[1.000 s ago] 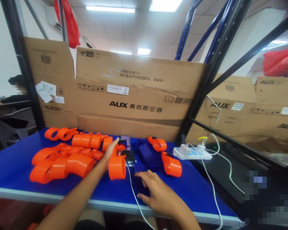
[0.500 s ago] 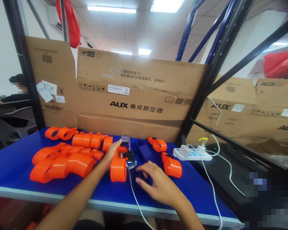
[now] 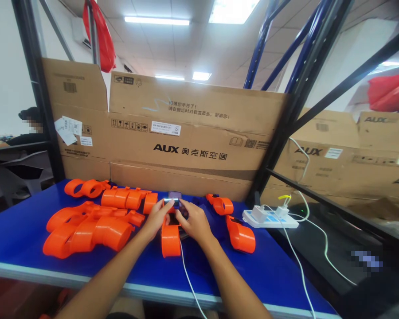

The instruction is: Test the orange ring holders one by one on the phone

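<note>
The left hand (image 3: pixel 157 219) grips a small dark piece (image 3: pixel 171 202) above the middle of the table (image 3: pixel 146 270), thumb laid over it. The right hand (image 3: pixel 194 221) has bent fingers at its right side; whether they pinch it cannot be told. An orange ring (image 3: pixel 170 243) sits just near of the piece; any join is hidden. Judged risks: the cable (image 3: pixel 192 279), running from beside the ring across the near edge, could snag and tug the work askew; a leftward elbow swing could knock the orange parts (image 3: pixel 86 235).
</note>
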`<state>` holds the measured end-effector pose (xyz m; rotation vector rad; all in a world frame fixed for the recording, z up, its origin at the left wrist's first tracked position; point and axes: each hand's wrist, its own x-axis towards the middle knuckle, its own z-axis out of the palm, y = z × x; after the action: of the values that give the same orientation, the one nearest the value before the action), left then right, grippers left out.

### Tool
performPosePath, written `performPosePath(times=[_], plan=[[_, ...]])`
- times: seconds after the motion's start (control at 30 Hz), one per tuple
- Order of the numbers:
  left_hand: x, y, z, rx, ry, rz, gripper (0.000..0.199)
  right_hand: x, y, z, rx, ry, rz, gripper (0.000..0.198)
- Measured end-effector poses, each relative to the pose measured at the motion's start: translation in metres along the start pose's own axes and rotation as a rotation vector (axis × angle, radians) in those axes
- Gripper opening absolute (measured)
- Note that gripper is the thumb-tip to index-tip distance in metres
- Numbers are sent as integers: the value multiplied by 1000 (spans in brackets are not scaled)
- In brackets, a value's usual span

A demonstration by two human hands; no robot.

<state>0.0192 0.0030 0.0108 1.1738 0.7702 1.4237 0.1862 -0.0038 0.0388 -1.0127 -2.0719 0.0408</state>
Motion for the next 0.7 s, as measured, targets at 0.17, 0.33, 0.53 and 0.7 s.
performPosePath(times=[0.17,0.33,0.53,0.7], plan=[[0,-1,-2,101,-35,-1,39,-12,5,8,14,39,-33,37],[-1,1,-3,157,-63,9,42,-16,7,14,-12,141,-128,36],[-3,3,-2,139,-102,32,42,-16,9,16,-68,185,-203,35],[-4,4,-2,132,-123,37,41,-15,10,15,-55,168,-214,35]])
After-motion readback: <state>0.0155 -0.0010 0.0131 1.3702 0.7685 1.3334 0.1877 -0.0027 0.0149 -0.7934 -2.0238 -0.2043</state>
